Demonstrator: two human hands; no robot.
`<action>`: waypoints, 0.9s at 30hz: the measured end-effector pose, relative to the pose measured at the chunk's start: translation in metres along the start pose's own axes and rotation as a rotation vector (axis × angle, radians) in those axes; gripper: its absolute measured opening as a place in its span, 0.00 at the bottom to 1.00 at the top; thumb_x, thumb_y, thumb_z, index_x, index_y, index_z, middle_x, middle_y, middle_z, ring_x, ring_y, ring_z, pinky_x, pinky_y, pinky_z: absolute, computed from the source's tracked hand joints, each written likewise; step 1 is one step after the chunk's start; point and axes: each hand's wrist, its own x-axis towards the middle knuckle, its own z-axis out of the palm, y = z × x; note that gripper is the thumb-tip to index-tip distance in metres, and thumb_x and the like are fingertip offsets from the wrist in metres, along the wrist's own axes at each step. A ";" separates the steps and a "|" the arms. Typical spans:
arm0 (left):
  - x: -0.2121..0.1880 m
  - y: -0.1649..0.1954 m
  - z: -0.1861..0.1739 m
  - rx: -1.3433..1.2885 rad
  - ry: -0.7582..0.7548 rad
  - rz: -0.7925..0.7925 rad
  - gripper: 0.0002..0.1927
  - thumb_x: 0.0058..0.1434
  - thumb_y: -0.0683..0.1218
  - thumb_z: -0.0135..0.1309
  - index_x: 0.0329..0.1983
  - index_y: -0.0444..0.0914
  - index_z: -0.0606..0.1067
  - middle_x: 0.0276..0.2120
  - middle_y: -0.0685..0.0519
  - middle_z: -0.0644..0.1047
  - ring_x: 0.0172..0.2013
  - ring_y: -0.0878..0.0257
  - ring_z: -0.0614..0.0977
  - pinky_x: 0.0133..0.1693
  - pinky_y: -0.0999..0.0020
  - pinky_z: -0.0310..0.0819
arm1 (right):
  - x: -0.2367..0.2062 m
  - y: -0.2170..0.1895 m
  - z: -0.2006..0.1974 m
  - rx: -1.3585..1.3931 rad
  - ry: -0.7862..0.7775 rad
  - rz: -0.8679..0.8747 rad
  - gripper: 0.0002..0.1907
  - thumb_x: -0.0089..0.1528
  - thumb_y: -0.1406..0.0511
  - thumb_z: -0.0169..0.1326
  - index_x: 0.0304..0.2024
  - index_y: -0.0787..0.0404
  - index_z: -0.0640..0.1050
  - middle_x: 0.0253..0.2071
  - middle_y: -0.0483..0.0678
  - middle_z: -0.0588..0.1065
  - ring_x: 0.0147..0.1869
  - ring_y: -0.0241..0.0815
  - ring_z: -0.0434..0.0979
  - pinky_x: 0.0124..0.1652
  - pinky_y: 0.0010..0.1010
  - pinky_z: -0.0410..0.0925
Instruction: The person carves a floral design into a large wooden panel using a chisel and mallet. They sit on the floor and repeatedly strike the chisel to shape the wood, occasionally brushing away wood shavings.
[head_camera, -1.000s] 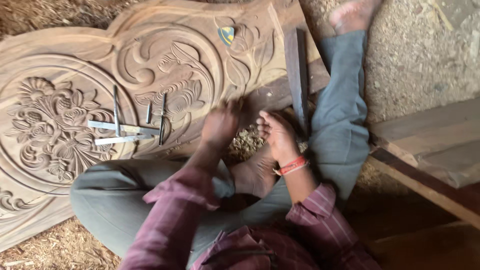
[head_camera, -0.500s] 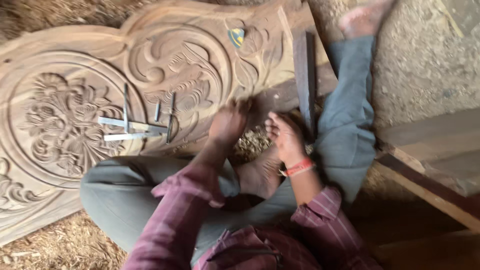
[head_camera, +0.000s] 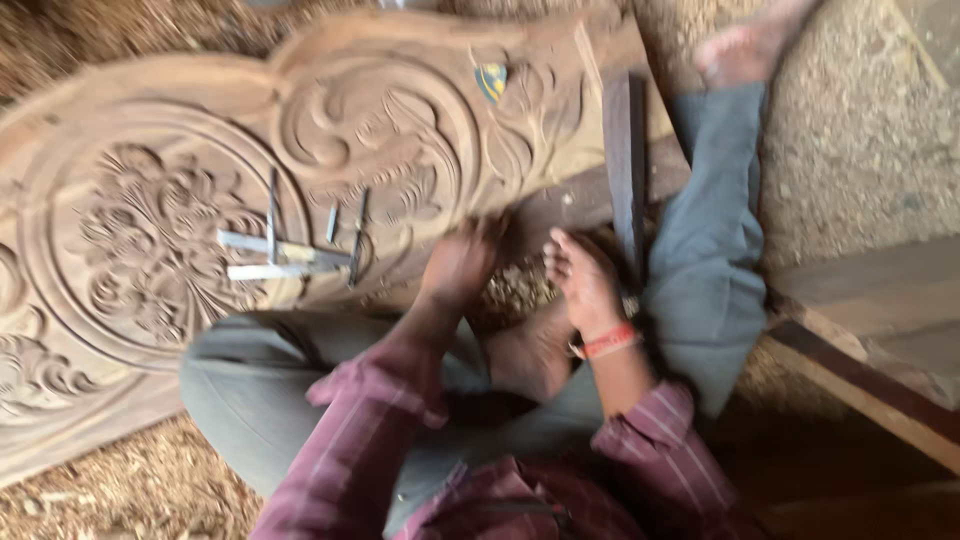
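Carved wooden panel (head_camera: 300, 180) fills the upper left and centre of the frame and lies flat on a floor of sawdust (head_camera: 120, 490). Judgement: thick solid wood, so heavy and stiff; the raised floral relief looks chip-prone, so take hold at the plain outer rim, not the carving.

Left hand (head_camera: 462, 262), lower centre, rests at the panel's lower edge with fingers curled; blur hides whether it grips anything. Right hand (head_camera: 585, 280), just right of it, sits over a small heap of wood chips (head_camera: 515, 288), fingers loosely bent; cannot tell if it holds anything.

Metal chisels (head_camera: 290, 250) lie loose on the carving, left of the left hand, near but apart from it.

A dark wooden strip (head_camera: 625, 170) stands along the panel's right edge. Planks (head_camera: 870, 340) crowd the right side. Open room lies only at upper right, on bare ground.
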 end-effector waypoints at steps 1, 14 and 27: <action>-0.016 -0.008 -0.004 0.086 0.021 0.038 0.28 0.54 0.43 0.51 0.61 0.37 0.71 0.50 0.47 0.74 0.44 0.53 0.78 0.33 0.61 0.80 | 0.002 0.000 0.000 0.011 -0.028 -0.011 0.10 0.64 0.63 0.59 0.46 0.60 0.82 0.35 0.43 0.79 0.35 0.32 0.76 0.37 0.23 0.70; 0.024 0.008 0.022 -0.109 -0.038 -0.123 0.13 0.65 0.46 0.50 0.47 0.34 0.77 0.51 0.45 0.73 0.41 0.51 0.80 0.38 0.57 0.80 | -0.005 -0.004 0.017 -0.277 -0.029 -0.295 0.09 0.66 0.64 0.59 0.45 0.62 0.81 0.34 0.43 0.78 0.35 0.32 0.75 0.35 0.23 0.67; -0.104 0.011 -0.009 -1.133 0.058 -0.535 0.11 0.65 0.49 0.56 0.36 0.36 0.80 0.26 0.45 0.81 0.27 0.58 0.82 0.34 0.61 0.76 | 0.059 -0.152 -0.028 -1.373 0.258 -0.942 0.31 0.69 0.55 0.53 0.67 0.68 0.68 0.65 0.67 0.69 0.68 0.66 0.68 0.64 0.45 0.61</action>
